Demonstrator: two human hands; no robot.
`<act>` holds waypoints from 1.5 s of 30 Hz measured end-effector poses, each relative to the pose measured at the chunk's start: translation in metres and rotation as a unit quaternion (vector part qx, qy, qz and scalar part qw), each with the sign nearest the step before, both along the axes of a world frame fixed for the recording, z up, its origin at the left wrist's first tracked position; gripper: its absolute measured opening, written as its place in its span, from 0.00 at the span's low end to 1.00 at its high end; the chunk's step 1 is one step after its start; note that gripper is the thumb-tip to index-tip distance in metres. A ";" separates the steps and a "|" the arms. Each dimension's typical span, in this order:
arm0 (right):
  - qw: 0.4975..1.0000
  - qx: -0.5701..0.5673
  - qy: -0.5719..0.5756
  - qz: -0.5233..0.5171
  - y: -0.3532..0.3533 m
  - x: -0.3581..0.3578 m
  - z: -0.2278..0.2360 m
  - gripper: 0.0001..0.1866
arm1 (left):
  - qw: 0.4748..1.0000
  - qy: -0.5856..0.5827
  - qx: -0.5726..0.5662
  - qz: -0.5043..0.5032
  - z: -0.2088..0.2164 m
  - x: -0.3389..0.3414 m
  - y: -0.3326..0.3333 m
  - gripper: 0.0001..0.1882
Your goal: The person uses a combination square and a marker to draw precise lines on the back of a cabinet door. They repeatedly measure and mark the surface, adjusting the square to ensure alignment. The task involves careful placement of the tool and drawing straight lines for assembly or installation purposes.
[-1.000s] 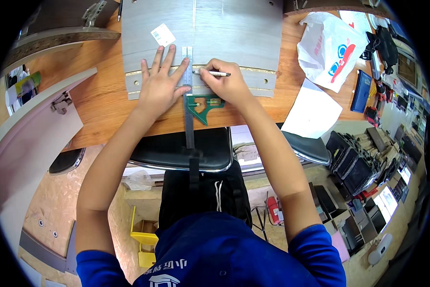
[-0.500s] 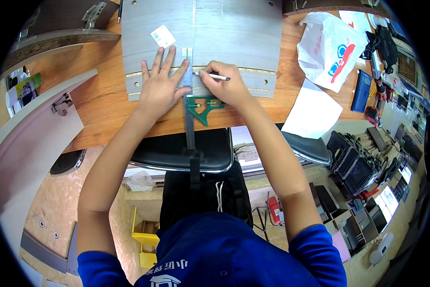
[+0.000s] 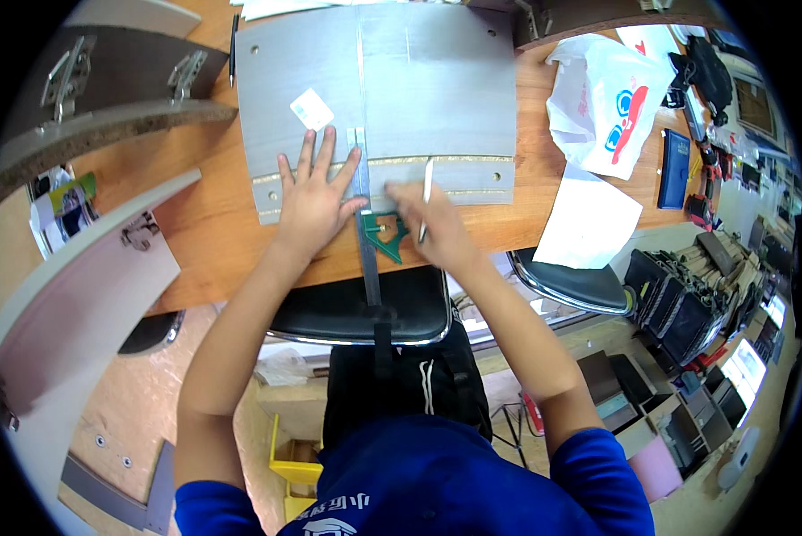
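Observation:
A grey board (image 3: 455, 98) with two narrow raw-edged grooves across its near part lies on the wooden table. The steel blade of a combination square (image 3: 370, 268) runs up over the board, its green head (image 3: 388, 241) by the board's near edge. My left hand (image 3: 312, 205) lies flat with spread fingers on the board, thumb and index finger touching the blade. To the right of the blade, my right hand (image 3: 438, 228), smeared by motion, holds a white pen (image 3: 428, 183) that stands nearly upright in the picture. A white label (image 3: 312, 110) sticks to the board.
A white plastic bag (image 3: 580, 116), a sheet of paper (image 3: 588, 223) and a dark blue notebook (image 3: 675, 170) lie to the right. Hinged brown panels (image 3: 124, 80) and a white panel (image 3: 79, 277) stand at left. A black pen (image 3: 233, 54) lies beside the board. A black chair (image 3: 401, 308) is under the table edge.
My right hand has drawn back toward me from the blade, and the pen has swung from lying sideways to pointing away. My left hand stays on the square. The whole view has shifted slightly.

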State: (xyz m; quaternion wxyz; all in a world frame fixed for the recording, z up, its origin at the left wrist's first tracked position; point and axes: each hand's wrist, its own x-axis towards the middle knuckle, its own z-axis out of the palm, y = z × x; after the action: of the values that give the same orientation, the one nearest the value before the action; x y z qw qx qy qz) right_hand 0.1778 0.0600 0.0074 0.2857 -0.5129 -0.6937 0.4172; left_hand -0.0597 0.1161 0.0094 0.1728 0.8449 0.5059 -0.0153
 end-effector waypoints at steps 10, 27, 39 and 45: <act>0.953 0.079 -0.265 0.125 -0.059 -0.013 0.003 0.49 | 0.999 0.007 -0.027 0.022 0.007 0.008 -0.001 0.40; 0.986 0.058 -0.157 0.007 -0.057 -0.075 0.074 0.61 | 0.628 -0.422 -0.552 0.350 0.088 -0.102 -0.123 0.14; 0.997 0.070 -0.023 -0.012 -0.063 -0.073 0.053 0.47 | 0.841 -0.221 -0.428 0.248 0.074 -0.222 -0.061 0.10; 0.998 0.027 -0.004 -0.055 -0.090 -0.048 0.057 0.41 | 0.846 -0.214 -0.415 0.257 0.083 -0.236 -0.036 0.10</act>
State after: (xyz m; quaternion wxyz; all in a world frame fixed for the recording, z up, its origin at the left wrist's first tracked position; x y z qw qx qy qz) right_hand 0.1295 -0.0304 0.0644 0.3190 -0.5442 -0.6767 0.3796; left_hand -0.2960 0.0805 0.0919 0.6094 0.5162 0.6018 0.0024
